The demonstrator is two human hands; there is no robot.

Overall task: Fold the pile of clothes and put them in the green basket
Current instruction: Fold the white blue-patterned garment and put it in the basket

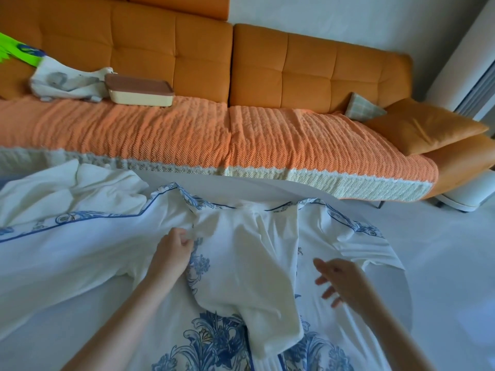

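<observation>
Head view, looking down on a round white desk (241,190). A white garment with blue floral print (230,253) is spread across most of the desk, its blue-trimmed collar turned towards the far edge and its printed lower part running off the near edge of the frame. A plain white fold of the same cloth is laid down the middle, over the print.

The left hand (174,250) is placed just below the collar, left of centre; its fingers are curled and a small pinch of the white fabric is held between them. The right hand (340,279) is seen over the right side of the garment, near the desk's right edge, with fingers spread and straight and nothing held; whether the cloth is touched cannot be told.

A second, plain white garment (80,188) is bunched at the far-left edge of the desk, partly under the printed one.

Behind the desk an orange sofa (308,70) is shown, its seat covered by an orange knitted throw (187,135). On the seat's left part a cream box with a brown lid (139,93) is set beside a printed cloth bag (61,81). A bright green object (24,53) is cut off by the frame's left edge. Orange cushions (426,129) are stacked at the sofa's right end.
</observation>
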